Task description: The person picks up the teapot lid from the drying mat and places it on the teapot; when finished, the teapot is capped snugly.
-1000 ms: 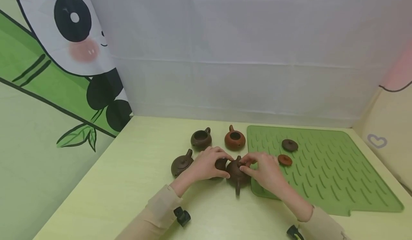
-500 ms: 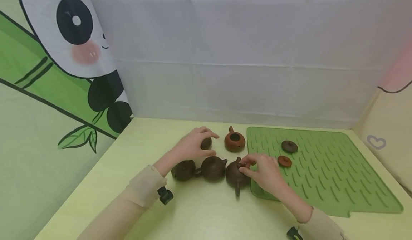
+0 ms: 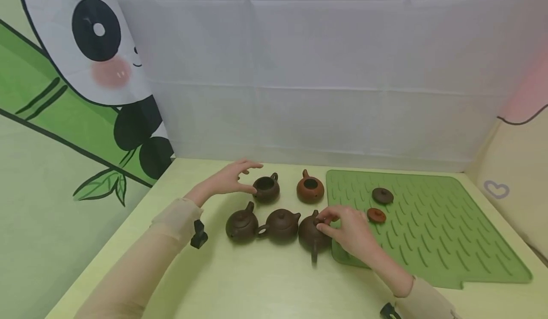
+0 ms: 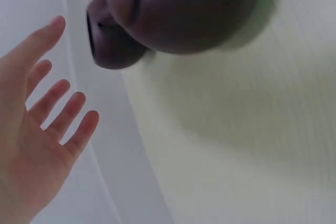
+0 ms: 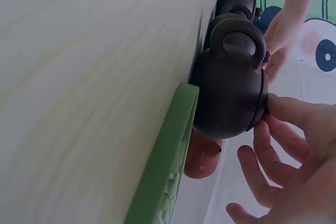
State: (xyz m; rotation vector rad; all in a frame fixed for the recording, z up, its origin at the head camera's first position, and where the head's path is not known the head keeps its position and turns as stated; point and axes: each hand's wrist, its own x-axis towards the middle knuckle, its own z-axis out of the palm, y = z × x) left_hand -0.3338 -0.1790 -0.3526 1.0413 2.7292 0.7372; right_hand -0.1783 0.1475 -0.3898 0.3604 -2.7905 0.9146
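My right hand (image 3: 351, 228) pinches the knob of the lid on a dark brown teapot (image 3: 309, 237), which stands at the mat's left edge. In the right wrist view, thumb and fingertips meet at the lid (image 5: 260, 100), seated on the pot. My left hand (image 3: 227, 178) reaches beside a lidless dark teapot (image 3: 269, 193) at the back left. Its fingers are spread and hold nothing, with the thumb tip right at that pot's rim. Two lidded dark teapots, a left one (image 3: 241, 226) and a middle one (image 3: 282, 226), stand in the front row.
Behind the front row stands a reddish-brown lidless teapot (image 3: 309, 193). On the ridged green mat (image 3: 436, 228) at the right lie a dark lid (image 3: 383, 195) and a reddish lid (image 3: 376, 215). A pale cloth wall (image 3: 317, 119) closes off the table's back.
My left hand has left the right-hand teapot and moved back and leftward, over the middle teapot, to the lidless dark one. My right hand stays at the lid.
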